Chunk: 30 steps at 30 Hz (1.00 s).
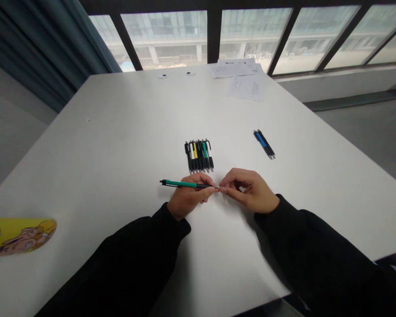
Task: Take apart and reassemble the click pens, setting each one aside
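Sleeves (128, 259) — pen (180, 183) well inside table edges (343, 141)

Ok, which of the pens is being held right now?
The green pen in the left hand, its tip towards the right hand. It's the only one off the table; the other green pen lies in the row.

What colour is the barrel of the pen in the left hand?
The barrel is green, best seen in the head view.

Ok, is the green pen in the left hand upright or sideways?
Sideways: the green pen lies across the left hand, clip end pointing left, tip end toward the right hand.
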Each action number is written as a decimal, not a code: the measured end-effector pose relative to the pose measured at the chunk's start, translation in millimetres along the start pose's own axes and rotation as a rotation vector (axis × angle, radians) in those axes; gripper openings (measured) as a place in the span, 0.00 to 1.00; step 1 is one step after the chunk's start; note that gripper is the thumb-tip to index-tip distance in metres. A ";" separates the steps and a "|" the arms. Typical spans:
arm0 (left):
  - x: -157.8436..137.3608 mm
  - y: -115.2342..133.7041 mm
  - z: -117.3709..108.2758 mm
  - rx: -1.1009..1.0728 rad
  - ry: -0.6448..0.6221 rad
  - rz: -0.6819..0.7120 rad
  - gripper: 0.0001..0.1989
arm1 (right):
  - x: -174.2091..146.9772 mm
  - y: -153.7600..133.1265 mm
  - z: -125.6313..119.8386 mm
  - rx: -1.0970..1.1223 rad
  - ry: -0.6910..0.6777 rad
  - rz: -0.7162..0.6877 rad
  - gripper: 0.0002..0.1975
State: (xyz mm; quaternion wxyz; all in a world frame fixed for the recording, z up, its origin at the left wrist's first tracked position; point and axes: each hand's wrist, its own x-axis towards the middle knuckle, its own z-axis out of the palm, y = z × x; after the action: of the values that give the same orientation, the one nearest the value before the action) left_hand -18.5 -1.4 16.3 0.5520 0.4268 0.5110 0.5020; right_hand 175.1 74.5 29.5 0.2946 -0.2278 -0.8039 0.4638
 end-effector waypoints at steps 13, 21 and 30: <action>1.0 -5.1 -1.8 -0.033 0.017 0.002 0.09 | 0.2 -0.5 -2.3 0.026 -0.025 0.149 0.04; 0.6 -8.7 -4.5 -0.067 0.028 0.019 0.09 | 1.0 0.2 -9.1 0.056 -0.040 0.191 0.04; 0.6 -14.5 -8.8 -0.083 0.039 0.042 0.08 | 3.0 14.1 -33.0 -0.003 -0.027 0.239 0.06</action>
State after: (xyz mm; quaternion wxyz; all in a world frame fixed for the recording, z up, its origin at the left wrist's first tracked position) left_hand -25.6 -3.1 0.9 0.5485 0.4042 0.4911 0.5427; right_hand 196.9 103.2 31.0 0.2261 -0.3163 -0.7756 0.4974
